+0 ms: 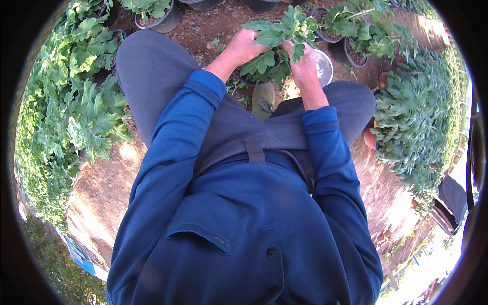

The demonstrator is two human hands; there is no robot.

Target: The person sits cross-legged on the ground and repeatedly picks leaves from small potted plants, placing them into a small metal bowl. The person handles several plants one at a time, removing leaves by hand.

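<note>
A leafy potted plant [295,28], apparently a chrysanthemum with pale green buds at its top, stands between my knees. My left hand [246,47] is closed at its foliage from the left, the fingertips hidden among leaves. From the right, my right hand [305,63] grips the stem just under the budded top. Lower leaves [259,65] droop over the dark rim of the pot [244,79], which is mostly covered. Beside my right wrist is a clear round container [325,68], partly hidden by that hand.
Black pots [162,21] stand on the brown soil [198,36] ahead. More potted plants [352,28] lean in at upper right. Dense foliage lines my left side [72,87] and my right side [411,118]. A black crate-like object [451,202] lies far right.
</note>
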